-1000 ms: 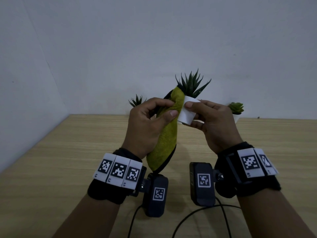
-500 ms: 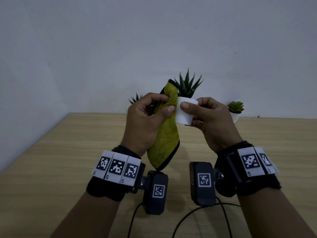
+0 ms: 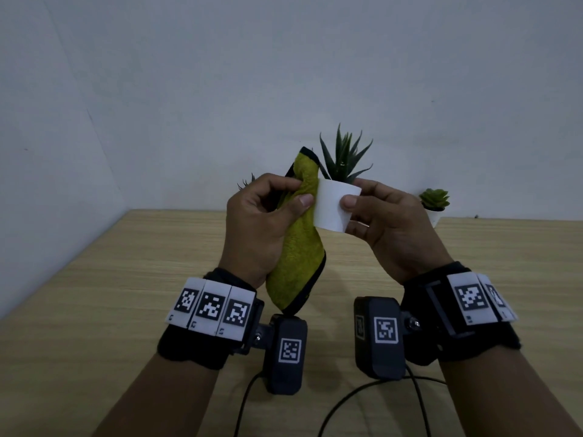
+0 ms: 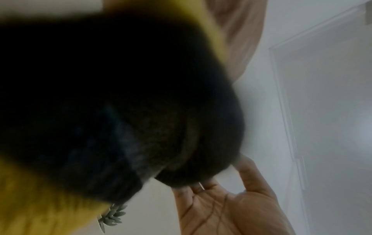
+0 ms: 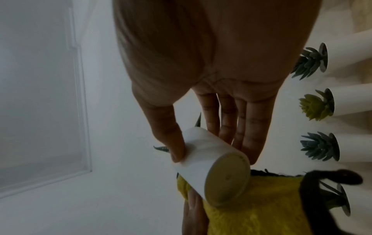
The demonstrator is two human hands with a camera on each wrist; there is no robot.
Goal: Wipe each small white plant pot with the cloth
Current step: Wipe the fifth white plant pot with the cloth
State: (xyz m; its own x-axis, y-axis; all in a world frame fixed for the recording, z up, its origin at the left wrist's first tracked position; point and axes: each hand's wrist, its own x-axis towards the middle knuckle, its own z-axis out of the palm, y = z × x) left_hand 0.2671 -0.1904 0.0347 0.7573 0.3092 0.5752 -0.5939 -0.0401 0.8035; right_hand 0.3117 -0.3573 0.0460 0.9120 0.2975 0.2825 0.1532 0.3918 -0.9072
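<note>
My right hand (image 3: pixel 375 212) holds a small white plant pot (image 3: pixel 336 205) with a spiky dark green plant up in the air, thumb on its front and fingers behind. In the right wrist view the same pot (image 5: pixel 209 165) shows its round base, pinched between thumb and fingers. My left hand (image 3: pixel 268 212) grips a yellow-green cloth (image 3: pixel 299 247) with a black edge and presses its upper part against the pot's left side. The cloth (image 4: pixel 40 206) fills most of the left wrist view, dark and blurred.
More small white pots with plants stand along the wall at the back of the wooden table (image 3: pixel 94 294): one (image 3: pixel 435 205) to the right of my hands, one (image 3: pixel 247 182) mostly hidden behind my left hand. The right wrist view shows several in a row (image 5: pixel 322 146).
Both hands have risen a little with the pot and cloth. The pot has turned more upright and the cloth has slid along its left side.
</note>
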